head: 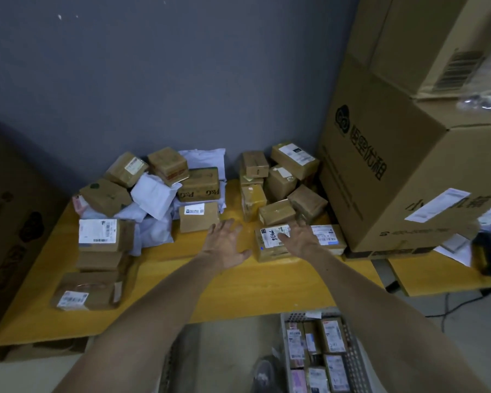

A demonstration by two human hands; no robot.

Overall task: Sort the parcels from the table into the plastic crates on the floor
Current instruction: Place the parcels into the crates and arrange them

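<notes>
P&G: brown box (199,185) | handwritten 7926: labelled parcel (270,241)

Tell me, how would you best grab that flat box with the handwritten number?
I'd take the flat box by its left end and near long side, coming from the front: it lies flat, those faces stand free, while other parcels crowd its far side. The right hand rests on top.

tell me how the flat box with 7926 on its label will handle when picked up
The 7926 box looks like taped cardboard with square edges, so probably stiff, not floppy. It lies flat and low on the table, so a push should slide it, not tip it. Its shiny tape may feel slippery.
</notes>
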